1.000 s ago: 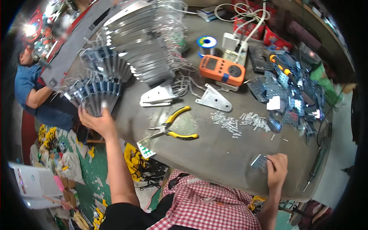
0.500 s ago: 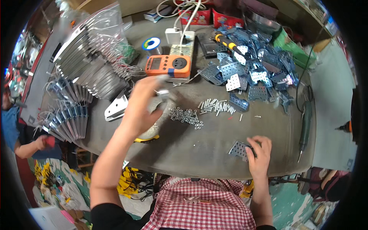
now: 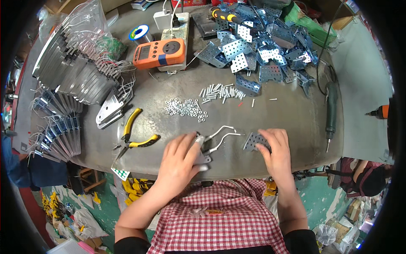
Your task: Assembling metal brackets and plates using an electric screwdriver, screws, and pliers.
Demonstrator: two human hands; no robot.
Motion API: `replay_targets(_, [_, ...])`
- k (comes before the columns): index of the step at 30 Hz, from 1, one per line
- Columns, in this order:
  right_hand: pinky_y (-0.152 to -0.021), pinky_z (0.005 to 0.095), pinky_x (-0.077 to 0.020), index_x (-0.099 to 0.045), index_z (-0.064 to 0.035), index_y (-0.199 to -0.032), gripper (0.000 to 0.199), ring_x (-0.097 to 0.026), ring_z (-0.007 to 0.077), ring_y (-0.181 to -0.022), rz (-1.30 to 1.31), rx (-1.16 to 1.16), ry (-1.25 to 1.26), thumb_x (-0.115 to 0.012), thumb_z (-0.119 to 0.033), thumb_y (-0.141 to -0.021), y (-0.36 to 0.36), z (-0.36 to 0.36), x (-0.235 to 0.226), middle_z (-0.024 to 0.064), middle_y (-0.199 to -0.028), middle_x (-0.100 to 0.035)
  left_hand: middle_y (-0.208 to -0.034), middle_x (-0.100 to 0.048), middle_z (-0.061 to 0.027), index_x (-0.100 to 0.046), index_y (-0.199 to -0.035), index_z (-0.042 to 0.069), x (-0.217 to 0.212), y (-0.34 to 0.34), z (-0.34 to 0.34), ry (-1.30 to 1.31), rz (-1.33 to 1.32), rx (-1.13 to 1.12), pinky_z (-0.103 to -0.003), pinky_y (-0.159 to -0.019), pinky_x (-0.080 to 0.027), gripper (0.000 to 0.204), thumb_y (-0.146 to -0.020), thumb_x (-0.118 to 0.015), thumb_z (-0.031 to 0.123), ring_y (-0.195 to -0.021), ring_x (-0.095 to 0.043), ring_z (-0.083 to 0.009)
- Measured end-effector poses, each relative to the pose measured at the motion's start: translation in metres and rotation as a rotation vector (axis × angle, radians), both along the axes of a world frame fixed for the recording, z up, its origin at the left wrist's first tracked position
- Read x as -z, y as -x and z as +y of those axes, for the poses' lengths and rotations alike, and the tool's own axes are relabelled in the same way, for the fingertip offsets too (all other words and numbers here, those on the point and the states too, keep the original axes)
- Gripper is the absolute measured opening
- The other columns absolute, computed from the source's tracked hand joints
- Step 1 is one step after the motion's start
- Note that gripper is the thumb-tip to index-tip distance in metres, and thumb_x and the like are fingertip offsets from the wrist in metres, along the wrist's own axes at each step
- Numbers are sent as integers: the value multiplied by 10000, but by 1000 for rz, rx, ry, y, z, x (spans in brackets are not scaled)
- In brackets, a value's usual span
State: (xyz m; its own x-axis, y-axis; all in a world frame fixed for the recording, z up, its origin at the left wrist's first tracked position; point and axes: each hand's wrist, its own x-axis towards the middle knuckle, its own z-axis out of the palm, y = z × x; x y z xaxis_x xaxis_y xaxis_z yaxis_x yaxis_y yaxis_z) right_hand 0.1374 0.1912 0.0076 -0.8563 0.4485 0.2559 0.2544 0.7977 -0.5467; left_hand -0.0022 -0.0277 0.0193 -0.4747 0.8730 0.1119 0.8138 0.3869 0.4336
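Low over the table's near edge, my left hand (image 3: 178, 156) is closed on a flat metal piece (image 3: 204, 159) with two white-sleeved wire leads (image 3: 223, 143) that reach toward the right. Fingers hide much of that piece. My right hand (image 3: 277, 153) grips a perforated metal bracket (image 3: 253, 142) between thumb and fingers, just right of the lead ends. Beyond the hands lie a pile of small nuts (image 3: 186, 108) and a pile of screws (image 3: 220, 92). Yellow-handled pliers (image 3: 134, 131) rest spread apart to the left of my left hand.
Metal strips with white wires (image 3: 80, 74) are stacked at left, near a white metal part (image 3: 111, 111). An orange meter (image 3: 160, 53) and solder spool (image 3: 139, 33) stand behind. Perforated brackets (image 3: 262, 46) are heaped at back right. A corded dark green screwdriver (image 3: 331, 110) lies at right.
My left hand has come down and nearer, from above the pliers, bringing the metal piece beside the bracket. My right hand still holds the bracket. The head view has shifted.
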Motion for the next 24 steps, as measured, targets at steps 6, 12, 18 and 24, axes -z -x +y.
replay_targets(6, [-655, 326, -434, -625, -24, -811, 167, -519, 240, -737, 133, -37, 139, -661, 10, -651, -9, 1, 10, 84, -752, -546, -1308, -382, -162, -376, -1261, 17, -9, -5, -1, -478, -1243, -260, -410, -951, -369, 545, -852, -504, 353, -1085, -496, -308])
replay_targets(12, [-556, 281, -431, -648, -36, -865, 243, -532, 207, -646, 449, -200, 283, -686, 29, -634, 27, -32, -13, 74, -759, -557, -1242, -411, -113, -191, -1354, 61, 8, -31, 14, -474, -1860, -35, -353, -876, -430, 600, -896, -463, 339, -1069, -482, -198])
replay_targets(18, [-590, 302, -463, -626, -24, -850, 197, -564, 220, -693, 389, -190, 188, -686, -20, -662, 37, -38, -4, 75, -775, -569, -955, -592, -68, -463, -1176, 13, 0, -29, 29, -309, -1804, -211, -279, -726, -489, 338, -930, -412, 239, -797, -588, -146])
replay_targets(24, [-689, 351, -460, -589, -32, -887, 192, -551, 266, -786, 170, 6, -276, -645, -57, -705, 43, 53, 2, 95, -872, -579, -1026, -580, -147, -464, -1158, -2, 2, -15, 26, -450, -1746, -254, -338, -729, -514, 360, -919, -424, 264, -903, -594, -223])
